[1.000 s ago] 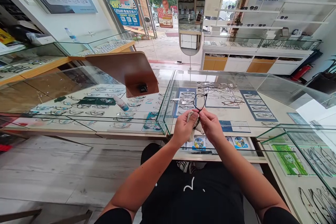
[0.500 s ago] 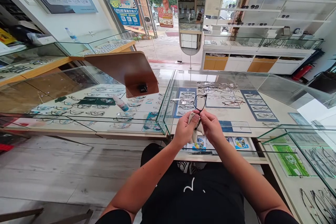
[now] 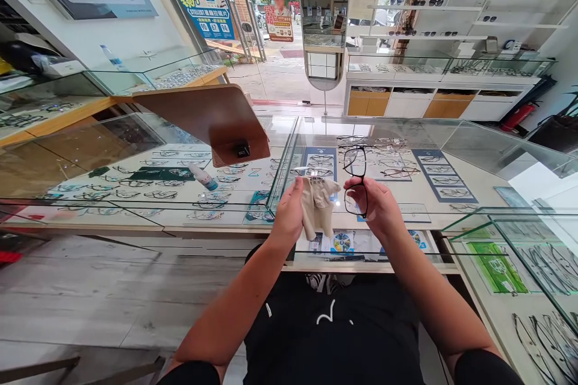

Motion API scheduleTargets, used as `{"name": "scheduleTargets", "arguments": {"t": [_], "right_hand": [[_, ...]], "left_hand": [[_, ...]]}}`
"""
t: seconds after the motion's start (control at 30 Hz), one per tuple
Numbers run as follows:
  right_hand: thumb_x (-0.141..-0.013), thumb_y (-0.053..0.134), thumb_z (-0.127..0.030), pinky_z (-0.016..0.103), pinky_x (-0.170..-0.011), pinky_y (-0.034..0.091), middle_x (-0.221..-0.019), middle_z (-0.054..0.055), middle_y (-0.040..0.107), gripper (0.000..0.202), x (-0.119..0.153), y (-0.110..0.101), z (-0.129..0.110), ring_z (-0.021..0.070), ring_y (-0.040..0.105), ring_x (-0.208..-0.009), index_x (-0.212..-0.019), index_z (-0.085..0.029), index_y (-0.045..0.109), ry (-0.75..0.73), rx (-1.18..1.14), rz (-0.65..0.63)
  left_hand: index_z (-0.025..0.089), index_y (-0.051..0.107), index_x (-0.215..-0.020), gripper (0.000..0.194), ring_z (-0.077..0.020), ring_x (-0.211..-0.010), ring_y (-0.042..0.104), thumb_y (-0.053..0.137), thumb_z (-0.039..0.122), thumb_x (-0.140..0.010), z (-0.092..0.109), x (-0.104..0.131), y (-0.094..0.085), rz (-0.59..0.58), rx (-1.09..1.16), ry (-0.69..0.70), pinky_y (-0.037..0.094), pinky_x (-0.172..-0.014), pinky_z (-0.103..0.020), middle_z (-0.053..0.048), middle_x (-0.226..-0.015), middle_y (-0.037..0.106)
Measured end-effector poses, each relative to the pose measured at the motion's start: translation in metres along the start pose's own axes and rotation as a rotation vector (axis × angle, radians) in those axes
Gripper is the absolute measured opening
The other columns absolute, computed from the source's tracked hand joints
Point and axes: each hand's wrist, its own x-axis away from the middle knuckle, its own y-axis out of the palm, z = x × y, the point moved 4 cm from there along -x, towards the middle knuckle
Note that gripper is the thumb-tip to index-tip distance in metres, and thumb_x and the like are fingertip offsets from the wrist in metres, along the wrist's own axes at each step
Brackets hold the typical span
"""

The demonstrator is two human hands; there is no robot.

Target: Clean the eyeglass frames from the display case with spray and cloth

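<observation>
A beige cloth [image 3: 318, 206] hangs from my left hand [image 3: 289, 210], whose fingers are closed on its left edge. My right hand [image 3: 380, 204] pinches a pair of black-framed glasses [image 3: 355, 162] near the bridge; the frame stands on end, one lens above the other. A small gap separates the cloth from the glasses. Both hands are above the near edge of the glass display case, over an open drawer [image 3: 409, 258] with printed cards in it. Rows of eyeglasses [image 3: 400, 172] lie under the glass beyond my hands.
A brown tilted board [image 3: 203, 111] and a small white bottle [image 3: 203, 177] are on the left case. A tall oval mirror [image 3: 324, 18] stands beyond. Another glass case [image 3: 510, 252] is at the right.
My hands have moved apart. The cloth has come off the glasses and hangs open from my left hand. The glasses have moved slightly right and turned upright in my right hand.
</observation>
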Motion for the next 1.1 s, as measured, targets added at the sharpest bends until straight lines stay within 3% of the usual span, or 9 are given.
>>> {"name": "scheduleTargets", "arguments": {"t": [0.17, 0.3, 0.43, 0.57, 0.67, 0.77, 0.87, 1.0, 1.1], "right_hand": [[-0.08, 0.091, -0.06, 0.032, -0.086, 0.058, -0.097, 0.007, 0.083, 0.036, 0.005, 0.003, 0.006, 0.0197, 0.071, -0.09, -0.089, -0.025, 0.089, 0.018, 0.039, -0.059], [-0.085, 0.088, -0.059, 0.034, -0.088, 0.055, -0.098, 0.007, 0.083, 0.034, 0.008, 0.004, 0.014, 0.0213, 0.072, -0.094, -0.09, -0.025, 0.088, 0.015, 0.107, -0.067], [-0.09, 0.084, -0.059, 0.036, -0.09, 0.053, -0.1, 0.007, 0.083, 0.035, 0.013, 0.012, 0.025, 0.0231, 0.071, -0.097, -0.09, -0.025, 0.087, 0.06, 0.197, -0.139], [-0.09, 0.084, -0.059, 0.036, -0.089, 0.053, -0.095, 0.005, 0.081, 0.034, 0.016, 0.017, 0.027, 0.0219, 0.068, -0.092, -0.092, -0.025, 0.087, 0.046, 0.196, -0.176], [-0.089, 0.084, -0.06, 0.037, -0.09, 0.053, -0.092, 0.005, 0.08, 0.035, 0.016, 0.015, 0.026, 0.0218, 0.066, -0.09, -0.091, -0.025, 0.086, 0.031, 0.198, -0.167], [-0.087, 0.085, -0.062, 0.037, -0.089, 0.053, -0.089, 0.004, 0.078, 0.037, 0.015, 0.014, 0.026, 0.0214, 0.065, -0.088, -0.088, -0.025, 0.085, 0.036, 0.191, -0.148], [-0.082, 0.089, -0.063, 0.036, -0.087, 0.054, -0.086, 0.003, 0.077, 0.039, 0.014, 0.014, 0.027, 0.0206, 0.064, -0.085, -0.086, -0.024, 0.083, 0.049, 0.167, -0.111], [-0.082, 0.09, -0.062, 0.036, -0.085, 0.055, -0.089, 0.004, 0.08, 0.038, 0.012, 0.013, 0.03, 0.0213, 0.067, -0.087, -0.089, -0.025, 0.084, 0.067, 0.123, -0.097], [-0.083, 0.088, -0.062, 0.035, -0.084, 0.055, -0.093, 0.006, 0.081, 0.038, 0.011, 0.012, 0.031, 0.0213, 0.069, -0.089, -0.091, -0.025, 0.085, 0.079, 0.121, -0.091]], "left_hand": [[0.014, 0.079, -0.122, 0.058, -0.0321, -0.12, 0.079, 0.079, 0.065, -0.094, 0.018, 0.001, 0.003, -0.062, -0.006, 0.059, 0.063, -0.104, -0.044, -0.015, -0.122, 0.083], [0.023, 0.077, -0.135, 0.057, -0.0299, -0.138, 0.071, 0.058, 0.068, -0.106, 0.038, 0.012, 0.011, -0.128, -0.213, 0.425, 0.055, -0.12, -0.044, -0.012, -0.138, 0.079], [0.027, 0.066, -0.154, 0.051, -0.0264, -0.153, 0.058, 0.043, 0.052, -0.116, 0.046, 0.029, 0.029, -0.29, -0.595, 0.826, 0.045, -0.131, -0.044, -0.011, -0.157, 0.067], [0.024, 0.046, -0.17, 0.054, -0.0266, -0.163, 0.046, 0.039, 0.037, -0.118, 0.038, 0.034, 0.04, -0.556, -0.858, 0.978, 0.038, -0.136, -0.05, -0.013, -0.172, 0.051], [0.025, 0.035, -0.175, 0.058, -0.0265, -0.169, 0.034, 0.037, 0.032, -0.118, 0.033, 0.033, 0.04, -0.65, -0.972, 1.039, 0.028, -0.14, -0.054, -0.014, -0.177, 0.043], [0.025, 0.033, -0.176, 0.059, -0.0262, -0.169, 0.034, 0.037, 0.031, -0.117, 0.031, 0.032, 0.039, -0.677, -1.019, 1.04, 0.026, -0.141, -0.055, -0.015, -0.177, 0.043], [0.021, 0.045, -0.17, 0.056, -0.028, -0.165, 0.041, 0.041, 0.036, -0.116, 0.034, 0.035, 0.04, -0.7, -0.957, 0.959, 0.026, -0.14, -0.056, -0.016, -0.172, 0.05], [0.021, 0.074, -0.145, 0.048, -0.0338, -0.153, 0.058, 0.07, 0.043, -0.103, 0.041, 0.042, 0.039, -0.639, -0.664, 0.612, 0.027, -0.141, -0.053, -0.016, -0.152, 0.071], [0.02, 0.084, -0.126, 0.045, -0.0385, -0.147, 0.063, 0.084, 0.048, -0.092, 0.041, 0.044, 0.033, -0.525, -0.437, 0.321, 0.04, -0.134, -0.05, -0.017, -0.129, 0.081]]}}
